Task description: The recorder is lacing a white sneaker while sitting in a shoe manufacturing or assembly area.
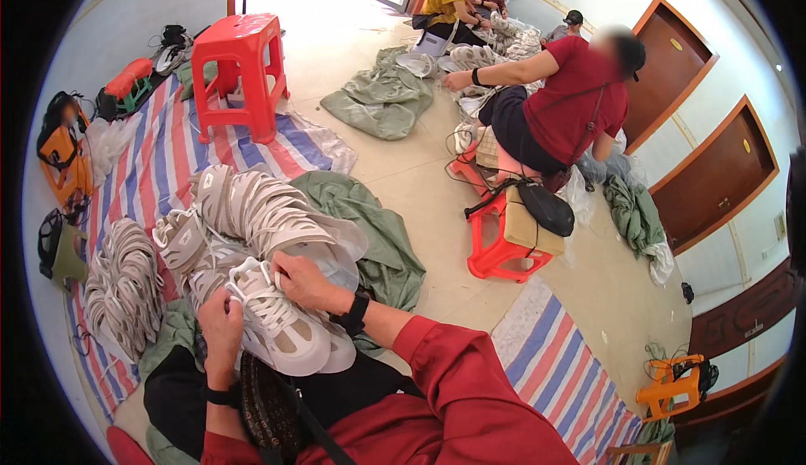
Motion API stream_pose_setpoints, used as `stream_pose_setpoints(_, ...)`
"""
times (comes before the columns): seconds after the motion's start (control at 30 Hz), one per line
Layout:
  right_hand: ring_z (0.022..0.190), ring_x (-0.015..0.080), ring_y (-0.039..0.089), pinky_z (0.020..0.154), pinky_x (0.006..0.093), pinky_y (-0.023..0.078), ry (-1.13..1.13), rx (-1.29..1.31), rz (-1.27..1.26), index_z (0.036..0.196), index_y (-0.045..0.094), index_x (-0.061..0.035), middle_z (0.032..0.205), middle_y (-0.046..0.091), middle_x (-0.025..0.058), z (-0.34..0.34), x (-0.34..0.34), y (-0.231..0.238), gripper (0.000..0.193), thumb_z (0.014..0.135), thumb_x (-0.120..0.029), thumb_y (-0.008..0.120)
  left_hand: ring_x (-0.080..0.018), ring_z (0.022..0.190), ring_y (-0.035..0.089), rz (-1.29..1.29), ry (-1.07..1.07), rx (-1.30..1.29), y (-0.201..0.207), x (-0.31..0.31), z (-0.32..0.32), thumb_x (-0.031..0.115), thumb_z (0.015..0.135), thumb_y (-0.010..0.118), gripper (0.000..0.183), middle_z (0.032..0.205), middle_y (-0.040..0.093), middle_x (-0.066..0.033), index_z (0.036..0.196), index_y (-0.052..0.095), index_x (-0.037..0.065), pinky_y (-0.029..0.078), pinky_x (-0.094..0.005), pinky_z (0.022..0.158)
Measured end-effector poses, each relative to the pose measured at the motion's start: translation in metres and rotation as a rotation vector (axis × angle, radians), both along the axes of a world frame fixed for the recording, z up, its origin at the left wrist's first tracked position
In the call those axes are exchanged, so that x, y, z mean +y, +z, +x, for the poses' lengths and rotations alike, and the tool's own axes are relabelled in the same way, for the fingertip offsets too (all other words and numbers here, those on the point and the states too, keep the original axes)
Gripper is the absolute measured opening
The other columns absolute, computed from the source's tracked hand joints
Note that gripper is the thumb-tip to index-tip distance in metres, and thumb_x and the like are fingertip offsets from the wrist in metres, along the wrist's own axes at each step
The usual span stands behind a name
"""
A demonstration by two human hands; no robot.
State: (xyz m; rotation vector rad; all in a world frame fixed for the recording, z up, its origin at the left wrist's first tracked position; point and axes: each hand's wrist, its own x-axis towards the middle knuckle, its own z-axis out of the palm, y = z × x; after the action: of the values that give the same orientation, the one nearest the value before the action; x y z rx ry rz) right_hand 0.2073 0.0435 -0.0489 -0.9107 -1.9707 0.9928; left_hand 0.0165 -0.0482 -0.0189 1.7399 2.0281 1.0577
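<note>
A beige and white sneaker [284, 331] rests on my lap with its toe toward me, pressed beside a second shoe. My left hand [221, 322] is closed at the left edge of the sneaker's lacing, with a white lace in its fingers. On the other side, my right hand [304, 280] pinches the lace near the top of the shoe's opening. White laces [269, 301] criss-cross over the tongue. Just beyond my hands lies a heap of similar shoe uppers [260, 213], nested in each other. Another stacked row of shoe uppers [126, 284] lies to my left.
Striped sheeting [151, 163] covers the floor at left, with a red stool [243, 70] on it. Green sacks [378, 230] lie beyond my right hand. A person in a red shirt [575, 96] sits by another red stool [504, 238]; other people work farther back.
</note>
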Motion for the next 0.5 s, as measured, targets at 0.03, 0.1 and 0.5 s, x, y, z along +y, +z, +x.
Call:
stream_pose_setpoints(0.03, 0.073, 0.0423, 0.058, 0.063, 0.0469, 0.044, 0.014, -0.001, -0.014, 0.087, 0.052, -0.003, 0.075, 0.059, 0.0212, 0.002, 0.0, 0.0, 0.006, 0.081, -0.004, 0.051, -0.0411, 0.061, 0.053, 0.0, 0.003, -0.001, 0.0, 0.0, 0.003, 0.009, 0.077, 0.053, 0.013, 0.066, 0.054, -0.0235, 0.073, 0.051, -0.003, 0.038, -0.0474, 0.057)
stream_pose_setpoints(0.1, 0.072, 0.0406, 0.058, 0.064, 0.0455, 0.044, 0.032, -0.003, -0.026, 0.088, 0.053, -0.0031, 0.075, 0.06, 0.0202, 0.007, 0.004, 0.001, 0.007, 0.081, -0.005, 0.051, -0.0441, 0.064, 0.054, 0.04, 0.0, 0.071, 0.0, 0.001, 0.008, 0.01, 0.077, 0.053, 0.013, 0.067, 0.055, -0.025, 0.073, 0.052, -0.002, 0.038, -0.0505, 0.059)
stream_pose_setpoints(0.5, 0.078, 0.0316, 0.059, 0.07, 0.0384, 0.046, 0.206, 0.016, 0.197, 0.084, 0.06, -0.0013, 0.079, 0.06, 0.0144, -0.029, 0.017, 0.041, 0.009, 0.079, -0.008, 0.06, -0.0341, 0.057, 0.05, 0.042, -0.076, -0.089, -0.005, 0.0, -0.002, 0.01, 0.078, 0.049, 0.016, 0.063, 0.05, -0.0218, 0.074, 0.049, -0.005, 0.038, -0.043, 0.056)
